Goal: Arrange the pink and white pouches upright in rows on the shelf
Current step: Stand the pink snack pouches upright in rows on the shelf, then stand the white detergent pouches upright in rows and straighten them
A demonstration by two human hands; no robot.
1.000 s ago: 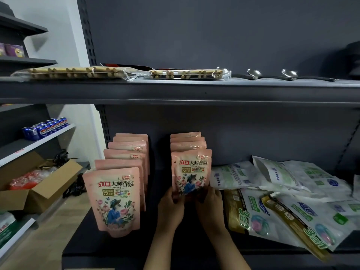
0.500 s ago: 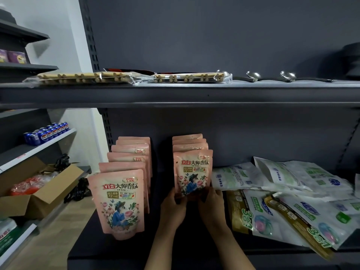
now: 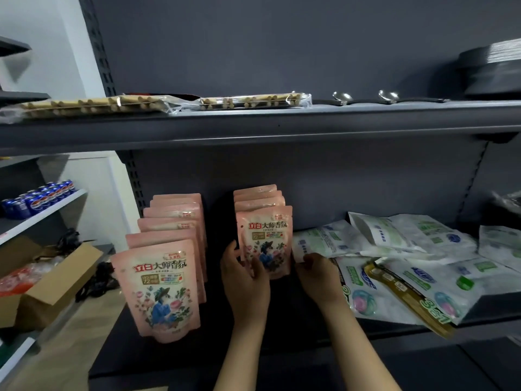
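Clearly the weak spot is the front pink printed stand-up pouch (image 3: 264,241) of the second row, upright on the dark grey metal shelf (image 3: 174,359). The left hand (image 3: 244,277) rests against its lower left edge, fingers loosely curved on the face rather than closed around it. Should that hand leave while the soft base is not seated flat, I judge the pouch could tip forward, or lean back and disturb the three pink pouches (image 3: 258,197) standing behind it. The right hand (image 3: 317,273) pinches the near corner of a white and green flat pouch (image 3: 324,241) lying at the edge of the loose pile of white pouches (image 3: 423,249) to the right. Those overlap and look slippery, so pulling one out could drag its neighbours toward the shelf's front lip; a white, gold-edged pouch (image 3: 408,297) already hangs over that lip and seems likeliest to fall. The left row of pink pouches (image 3: 162,286) stands upright, just beside the second row with a gap between.

The shelf is matt, with a dark back panel. Above, an upper shelf (image 3: 282,128) carries wrapped packs of wooden sticks (image 3: 93,105) and two metal ladles (image 3: 363,98). Further left stand blue drink cans (image 3: 39,196) and an open cardboard box (image 3: 56,283) over wood-look flooring.
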